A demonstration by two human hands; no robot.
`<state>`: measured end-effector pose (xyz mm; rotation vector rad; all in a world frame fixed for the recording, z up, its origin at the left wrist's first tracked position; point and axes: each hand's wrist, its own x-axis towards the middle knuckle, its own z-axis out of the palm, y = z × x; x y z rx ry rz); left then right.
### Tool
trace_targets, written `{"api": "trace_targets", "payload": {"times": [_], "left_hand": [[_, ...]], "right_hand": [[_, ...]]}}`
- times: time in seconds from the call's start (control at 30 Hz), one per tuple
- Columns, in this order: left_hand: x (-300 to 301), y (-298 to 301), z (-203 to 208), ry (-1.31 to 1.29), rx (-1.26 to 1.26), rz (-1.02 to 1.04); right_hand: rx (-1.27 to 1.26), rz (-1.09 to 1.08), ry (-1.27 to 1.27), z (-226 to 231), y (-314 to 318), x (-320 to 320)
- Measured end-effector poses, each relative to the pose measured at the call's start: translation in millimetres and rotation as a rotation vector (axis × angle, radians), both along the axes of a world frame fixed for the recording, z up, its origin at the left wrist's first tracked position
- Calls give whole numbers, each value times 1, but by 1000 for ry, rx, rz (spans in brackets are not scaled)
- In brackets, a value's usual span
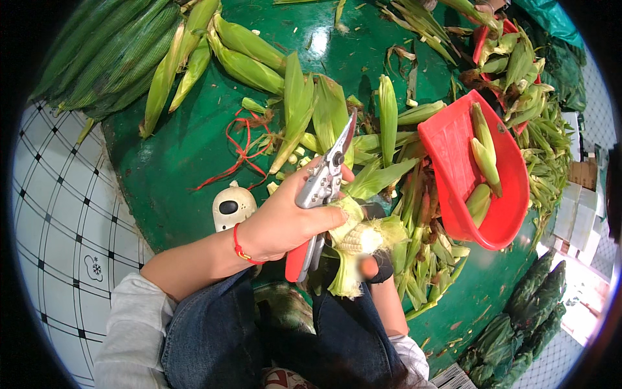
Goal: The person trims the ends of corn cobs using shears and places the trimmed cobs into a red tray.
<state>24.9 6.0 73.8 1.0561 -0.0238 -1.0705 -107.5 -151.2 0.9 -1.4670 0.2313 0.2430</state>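
A pair of pruning shears (319,185) with a red handle lies in my left hand (275,220), blades pointing up and away. The left thumb also presses on the husk of a partly peeled corn cob (357,241). Pale kernels and silk show where its husk is folded back. Around the cob's right side my right hand (383,264), in a dark glove, is closed; most of its fingers are hidden. Several unpeeled corn ears (330,110) lie just beyond my hands. Loose husks (421,259) are heaped to the right.
A red scoop-shaped basket (447,165) holds a few ears at the right. Green mesh sacks of corn (116,58) fill the far left. Red string (243,152) and a white device (231,205) lie left of centre. Another person's hand (495,4) shows at the far right.
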Motion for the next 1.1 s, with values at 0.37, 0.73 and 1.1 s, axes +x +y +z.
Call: {"api": "trace_targets", "payload": {"times": [0.37, 0.73, 1.1], "left_hand": [[0, 15, 20, -270, -65, -112], [7, 14, -30, -243, -74, -4], [-28, 29, -80, -569, 215, -562]], "right_hand": [[549, -327, 142, -42, -15, -1], [47, -546, 39, 18, 14, 33], [921, -739, 17, -48, -60, 39]]}}
